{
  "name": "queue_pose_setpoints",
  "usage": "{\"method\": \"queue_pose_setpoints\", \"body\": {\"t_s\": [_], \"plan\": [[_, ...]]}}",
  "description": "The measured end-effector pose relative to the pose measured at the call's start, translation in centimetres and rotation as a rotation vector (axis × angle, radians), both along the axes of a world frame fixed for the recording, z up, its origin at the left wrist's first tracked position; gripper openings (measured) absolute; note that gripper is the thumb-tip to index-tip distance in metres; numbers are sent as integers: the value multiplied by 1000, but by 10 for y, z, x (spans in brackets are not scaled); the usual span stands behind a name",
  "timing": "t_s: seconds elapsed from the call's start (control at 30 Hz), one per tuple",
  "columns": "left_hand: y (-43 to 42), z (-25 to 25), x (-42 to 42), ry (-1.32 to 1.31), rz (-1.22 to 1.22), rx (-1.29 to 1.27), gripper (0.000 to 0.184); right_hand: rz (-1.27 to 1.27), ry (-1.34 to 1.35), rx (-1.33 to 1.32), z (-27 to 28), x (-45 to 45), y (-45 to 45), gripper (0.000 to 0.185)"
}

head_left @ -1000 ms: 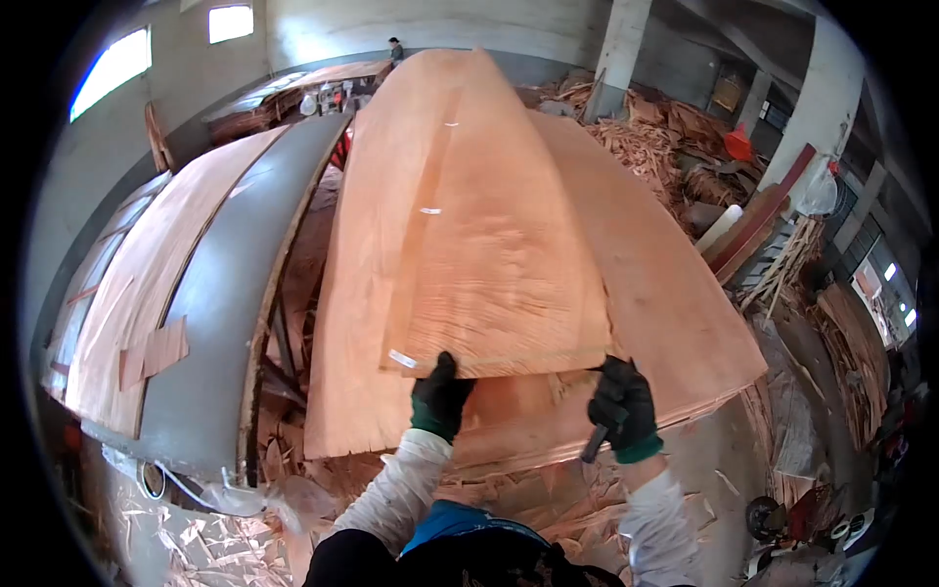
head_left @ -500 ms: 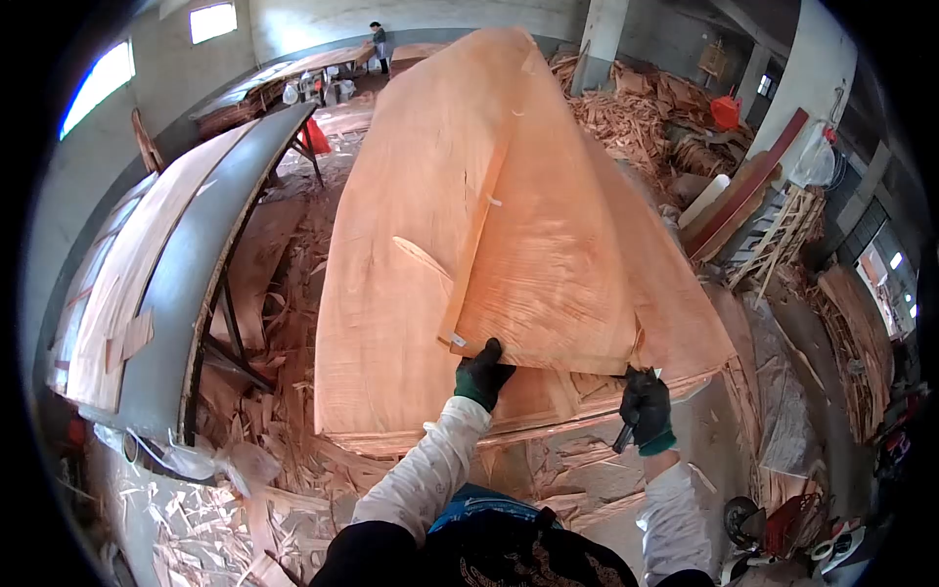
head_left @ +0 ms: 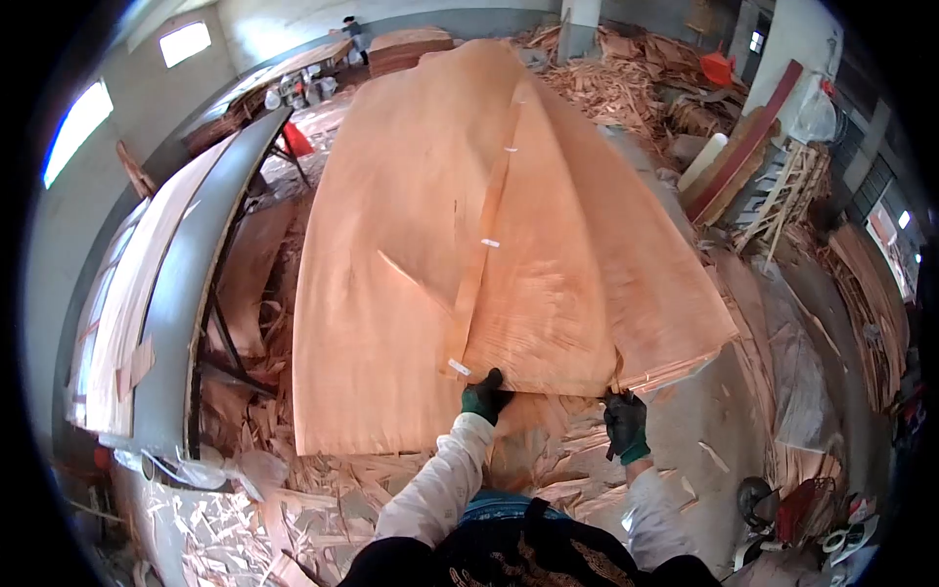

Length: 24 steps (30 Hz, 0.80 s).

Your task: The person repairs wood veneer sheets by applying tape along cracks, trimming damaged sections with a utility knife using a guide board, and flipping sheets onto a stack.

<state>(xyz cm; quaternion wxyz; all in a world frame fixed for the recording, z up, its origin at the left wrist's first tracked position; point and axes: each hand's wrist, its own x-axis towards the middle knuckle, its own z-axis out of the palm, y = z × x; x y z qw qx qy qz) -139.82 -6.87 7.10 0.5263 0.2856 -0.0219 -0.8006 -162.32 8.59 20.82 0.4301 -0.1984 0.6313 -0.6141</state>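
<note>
gripping the near edge of the narrow veneer sheet [head_left: 538, 323] now, my left hand [head_left: 486, 395] closed on it, and my right hand [head_left: 626, 423] curled at the corner; whether that one pinches wood or only something dark, i can't tell. loose scraps [head_left: 225, 528] litter the floor, so a careless sidestep could slide. the sheet lies over wider veneer [head_left: 362, 333], and here's the danger: pull unevenly and that rippled end could split along the grain. just left of it, a pale sliver [head_left: 416, 279] could snag if the sheet drags across.

containers next: a clear plastic bag [head_left: 259, 472] slumps by the near end of the grey-topped table [head_left: 181, 342], contents unclear. farther off, a hanging bag [head_left: 814, 117] beside the pillar [head_left: 797, 44], and i can't make out what's inside.
</note>
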Motion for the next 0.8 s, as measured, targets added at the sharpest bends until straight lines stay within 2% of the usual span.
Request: {"method": "queue_pose_setpoints", "body": {"t_s": [0.07, 0.1, 0.2, 0.23, 0.3, 0.37, 0.4, 0.47, 0.5, 0.53, 0.63, 0.7, 0.8], "plan": [[11, 34, -10, -121, -32, 51, 35, 47, 95, 75, 7, -11, 4, 22], [17, 50, -11, -183, -48, 78, 35, 38, 117, 24, 1, -15, 5, 23], [24, 53, -6, -152, -208, -3, 30, 80, 331, 54, -19, -37, 6, 11], [24, 44, 12, -240, -455, -200, 24, 73, 220, 98, -23, -42, 8, 14], [51, 75, 69, -237, -767, -222, 26, 102, 101, 263, -18, -46, 15, 17], [77, 53, 167, -477, -820, 77, 34, 139, -4, 344, -33, -51, 31, 20], [89, 44, 216, -573, -829, 240, 38, 114, 47, 411, -26, -50, 32, 21], [102, 10, 303, -390, -511, 122, 39, 67, 144, 549, 2, -36, 39, 29], [101, 9, 319, -355, -357, 124, 42, 31, 192, 550, -13, -44, 41, 49], [99, 9, 332, -320, -204, 125, 45, -5, 245, 432, -22, -44, 37, 59], [104, 16, 356, -203, 266, 121, 53, 53, 305, 172, -20, -45, 21, 69], [88, 20, 352, -212, 423, 139, 49, 160, 278, 16, -42, -54, 5, 71], [69, 38, 344, -68, 537, 70, 48, 180, -50, 156, 7, -23, -3, 73]]}}
